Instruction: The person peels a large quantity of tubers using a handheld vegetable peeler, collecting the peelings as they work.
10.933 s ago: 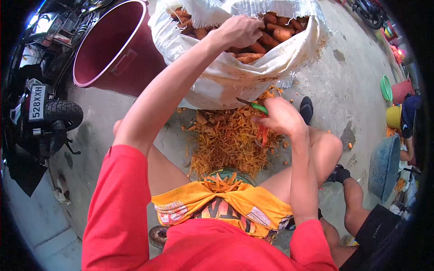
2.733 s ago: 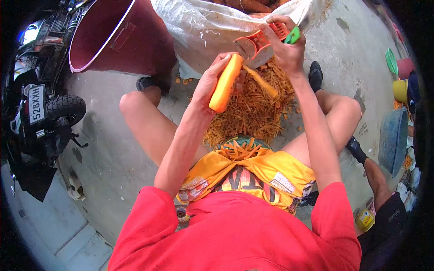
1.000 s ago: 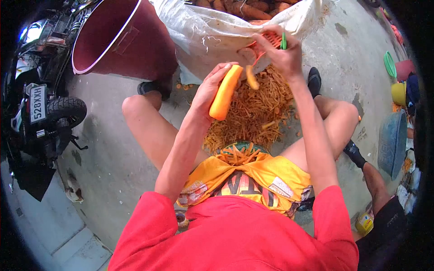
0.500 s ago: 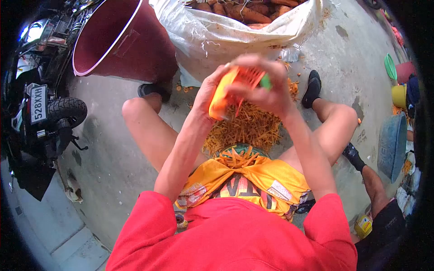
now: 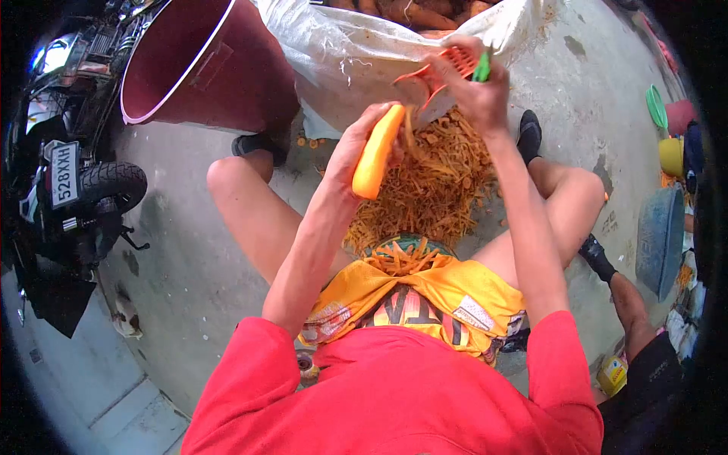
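A peeled orange carrot (image 5: 377,155) is tilted upright in my left hand (image 5: 353,144), its fingers wrapped round it. My right hand (image 5: 481,95) grips an orange peeler (image 5: 430,82) up and to the right of the carrot, the two apart. Something green (image 5: 482,67) sticks out between the right fingers; what it is cannot be made out. A strip of peel hangs near the carrot. Under both hands lies a heap of orange peelings (image 5: 432,182) on the floor, and more peelings top a green container (image 5: 413,246) between my legs.
A large maroon bucket (image 5: 250,83) stands at the upper left beside a white sack (image 5: 341,61) of unpeeled carrots. On the left is a parked motorcycle (image 5: 91,182). Another person's leg (image 5: 629,307) shows at the right, near a grey-blue basin (image 5: 658,243).
My right hand has moved up and right with the peeler, away from the carrot. The left hand has stayed nearly in place, with the carrot now in plain sight.
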Available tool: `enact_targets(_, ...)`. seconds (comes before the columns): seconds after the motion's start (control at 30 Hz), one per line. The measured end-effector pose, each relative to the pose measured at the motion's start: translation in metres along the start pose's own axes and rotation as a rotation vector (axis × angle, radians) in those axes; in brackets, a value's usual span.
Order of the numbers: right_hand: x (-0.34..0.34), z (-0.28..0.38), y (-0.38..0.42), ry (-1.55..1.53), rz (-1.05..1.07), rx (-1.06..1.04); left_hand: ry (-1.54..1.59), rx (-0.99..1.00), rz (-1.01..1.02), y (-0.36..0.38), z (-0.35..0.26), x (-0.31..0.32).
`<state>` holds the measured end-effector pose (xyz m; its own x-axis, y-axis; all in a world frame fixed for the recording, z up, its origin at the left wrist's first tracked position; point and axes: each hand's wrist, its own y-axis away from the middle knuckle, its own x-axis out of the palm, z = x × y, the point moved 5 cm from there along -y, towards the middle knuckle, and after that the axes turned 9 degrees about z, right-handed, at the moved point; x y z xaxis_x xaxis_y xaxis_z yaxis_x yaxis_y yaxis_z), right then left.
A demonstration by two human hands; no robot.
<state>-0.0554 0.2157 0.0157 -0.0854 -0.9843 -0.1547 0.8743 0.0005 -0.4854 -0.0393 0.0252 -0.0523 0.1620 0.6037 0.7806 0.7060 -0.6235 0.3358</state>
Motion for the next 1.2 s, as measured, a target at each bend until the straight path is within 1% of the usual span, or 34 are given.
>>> enact_targets(0.07, -0.011, 0.015, -0.005, 0.138, -0.048, 0.03, 0.215, -0.133, 0.17, 0.003, 0.003, 0.005)
enact_targets(0.1, 0.008, 0.026, 0.003, -0.122, 0.029, 0.06, 0.177, -0.095, 0.2, 0.007, -0.003, 0.014)
enact_targets(0.13, 0.016, 0.04, 0.007, -0.122, 0.032, 0.056, 0.177, -0.089, 0.201, 0.011, -0.006, 0.032)
enact_targets(0.2, 0.039, 0.075, 0.009, 0.113, 0.338, -0.262, 0.248, 0.001, -0.158, 0.014, -0.009, 0.047)
enact_targets(0.23, 0.033, 0.055, 0.004, 0.077, 0.249, -0.226, 0.231, -0.03, -0.037, 0.006, -0.003, 0.03)
enact_targets(0.27, 0.016, 0.032, 0.004, -0.023, 0.121, -0.029, 0.234, -0.045, -0.052, 0.006, 0.005, 0.005)
enact_targets(0.33, -0.01, 0.012, -0.012, 0.038, -0.044, 0.095, 0.306, -0.129, 0.308, 0.003, 0.004, 0.008)
enact_targets(0.37, -0.008, 0.01, -0.004, -0.039, -0.011, 0.083, 0.305, -0.098, 0.254, 0.002, 0.008, 0.002)
enact_targets(0.4, 0.002, 0.024, 0.0, -0.116, 0.029, 0.065, 0.303, -0.091, 0.265, 0.001, 0.006, 0.018)
enact_targets(0.43, 0.014, 0.043, 0.005, 0.059, 0.109, -0.076, 0.214, -0.045, 0.084, 0.001, 0.002, 0.03)
enact_targets(0.47, 0.019, 0.049, 0.007, 0.059, 0.112, -0.08, 0.123, 0.0, -0.099, 0.006, -0.003, 0.037)
enact_targets(0.5, 0.028, 0.056, 0.007, 0.061, 0.215, -0.169, 0.151, 0.028, -0.082, 0.013, -0.006, 0.044)
enact_targets(0.53, 0.036, 0.061, 0.011, 0.056, 0.318, -0.25, 0.149, 0.028, -0.089, 0.01, -0.006, 0.035)
enact_targets(0.57, 0.02, 0.04, 0.006, 0.173, 0.174, -0.24, 0.075, -0.022, -0.052, 0.006, -0.002, 0.021)
enact_targets(0.6, 0.006, 0.003, 0.006, -0.17, 0.045, 0.101, 0.002, -0.075, -0.009, 0.005, 0.004, 0.009)
enact_targets(0.63, -0.009, -0.001, -0.004, -0.034, -0.01, 0.105, 0.147, -0.086, 0.095, 0.005, 0.006, 0.01)
enact_targets(0.67, -0.022, -0.003, -0.008, 0.105, -0.065, 0.106, 0.149, -0.085, 0.102, 0.004, 0.008, 0.008)
enact_targets(0.7, -0.016, 0.007, -0.005, 0.11, -0.066, 0.099, 0.18, -0.087, 0.113, 0.002, 0.006, 0.01)
enact_targets(0.73, 0.004, 0.029, 0.003, 0.125, 0.028, -0.013, 0.212, -0.084, 0.121, 0.001, 0.004, 0.012)
enact_targets(0.77, 0.019, 0.044, 0.008, 0.136, 0.125, -0.12, 0.156, -0.061, 0.095, 0.001, 0.001, 0.018)
enact_targets(0.8, 0.021, 0.045, 0.005, 0.134, 0.129, -0.124, 0.156, -0.054, 0.095, 0.0, -0.001, 0.029)
enact_targets(0.87, 0.031, 0.051, 0.007, 0.089, 0.202, -0.266, 0.209, 0.017, -0.051, 0.005, -0.001, 0.035)
enact_targets(0.9, 0.019, 0.02, 0.008, -0.149, 0.056, 0.032, 0.209, -0.119, 0.087, 0.008, 0.001, 0.019)
enact_targets(0.93, -0.005, 0.003, -0.001, 0.149, -0.032, 0.055, 0.209, -0.127, 0.084, 0.007, 0.009, 0.007)
enact_targets(1.0, -0.015, 0.008, -0.007, 0.173, -0.049, 0.038, 0.287, -0.078, 0.17, -0.001, 0.014, 0.004)
enact_targets(1.03, -0.008, 0.025, -0.007, 0.179, -0.049, 0.03, 0.219, -0.01, 0.129, 0.003, 0.008, 0.014)
enact_targets(1.07, 0.013, 0.049, 0.002, 0.146, 0.068, -0.092, 0.221, -0.005, 0.132, 0.006, 0.005, 0.027)
enact_targets(1.1, 0.028, 0.066, 0.007, 0.11, 0.185, -0.213, 0.197, -0.017, 0.009, 0.008, 0.004, 0.033)
enact_targets(1.13, 0.027, 0.06, 0.005, 0.11, 0.187, -0.218, 0.17, -0.028, -0.113, 0.01, -0.001, 0.041)
enact_targets(1.17, 0.025, 0.048, 0.004, 0.127, 0.154, -0.243, 0.147, -0.008, -0.141, 0.015, -0.006, 0.051)
enact_targets(1.2, 0.023, 0.035, 0.007, 0.14, 0.117, -0.255, 0.148, -0.017, -0.156, 0.015, -0.001, 0.028)
